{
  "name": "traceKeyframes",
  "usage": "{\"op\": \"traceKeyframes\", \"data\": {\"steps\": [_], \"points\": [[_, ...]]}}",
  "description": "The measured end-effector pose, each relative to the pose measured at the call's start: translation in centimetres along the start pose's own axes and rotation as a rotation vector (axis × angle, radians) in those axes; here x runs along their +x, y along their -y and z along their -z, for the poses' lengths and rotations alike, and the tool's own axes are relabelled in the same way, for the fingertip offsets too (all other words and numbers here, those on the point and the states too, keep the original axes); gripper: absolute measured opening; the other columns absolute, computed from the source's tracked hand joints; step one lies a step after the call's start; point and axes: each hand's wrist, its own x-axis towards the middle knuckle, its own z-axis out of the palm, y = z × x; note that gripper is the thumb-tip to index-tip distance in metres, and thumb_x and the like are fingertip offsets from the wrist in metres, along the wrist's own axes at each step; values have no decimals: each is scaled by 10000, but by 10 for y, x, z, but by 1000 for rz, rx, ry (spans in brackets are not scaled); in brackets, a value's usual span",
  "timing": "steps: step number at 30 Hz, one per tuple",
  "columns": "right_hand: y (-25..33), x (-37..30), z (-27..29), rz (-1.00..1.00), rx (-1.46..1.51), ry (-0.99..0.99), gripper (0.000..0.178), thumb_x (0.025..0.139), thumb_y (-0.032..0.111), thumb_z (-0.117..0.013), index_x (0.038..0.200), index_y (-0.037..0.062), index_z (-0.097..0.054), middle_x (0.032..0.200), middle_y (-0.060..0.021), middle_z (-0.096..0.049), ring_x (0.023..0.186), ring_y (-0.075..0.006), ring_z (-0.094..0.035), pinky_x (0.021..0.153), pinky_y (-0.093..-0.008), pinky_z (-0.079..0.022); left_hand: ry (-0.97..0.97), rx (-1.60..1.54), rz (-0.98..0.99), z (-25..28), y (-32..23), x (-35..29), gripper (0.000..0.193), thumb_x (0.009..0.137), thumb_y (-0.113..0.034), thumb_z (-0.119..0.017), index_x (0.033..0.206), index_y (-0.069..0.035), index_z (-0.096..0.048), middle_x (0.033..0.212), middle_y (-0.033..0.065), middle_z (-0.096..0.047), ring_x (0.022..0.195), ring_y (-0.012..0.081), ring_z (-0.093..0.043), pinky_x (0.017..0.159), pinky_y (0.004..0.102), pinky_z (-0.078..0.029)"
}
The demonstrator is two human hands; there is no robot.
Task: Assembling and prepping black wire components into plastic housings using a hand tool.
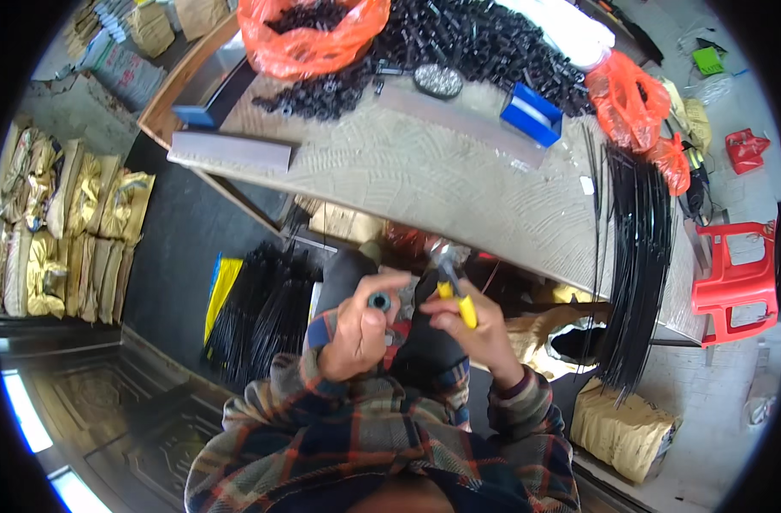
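My left hand is closed around a small dark tube-like piece, its round open end facing up between thumb and forefinger. To its right, my right hand grips yellow-handled pliers. The metal head of the pliers points away from me, toward the table's front edge, apart from the piece in my left hand. Both hands are above my lap, short of the table. The far end of the piece is hidden in my left fingers.
Small black parts are heaped at the table's back, beside an orange bag and a blue box. Long black strips hang over the right end. A bundle of black strips lies left; a red stool stands right.
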Motion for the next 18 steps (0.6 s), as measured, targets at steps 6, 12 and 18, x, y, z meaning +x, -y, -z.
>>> {"op": "traceKeyframes", "data": {"steps": [6,12,18], "points": [[-32,146,46,-67,-100,-379,110,777,122,-657,838,32,-668,739,-4,-605,675,-84,-530,608,-222,-415,129,-60,-10,5,12,0,500,930,-439,-341,1047,27,-478,654,71,-502,546,124,-455,510,261,-374],[-59,274,80,21,-953,-446,118,721,160,-675,829,113,-674,881,-93,-556,780,-284,-598,700,-351,-462,193,-102,0,21,19,10,513,924,-456,-339,1056,22,-471,687,82,-516,575,143,-501,536,272,-415],[-58,310,72,34,-1256,-250,133,726,208,-677,798,99,-656,949,-74,-531,795,-307,-601,670,-426,-479,225,-141,-37,34,28,21,436,945,-371,-346,1066,31,-462,691,93,-501,583,176,-513,537,302,-423]]}}
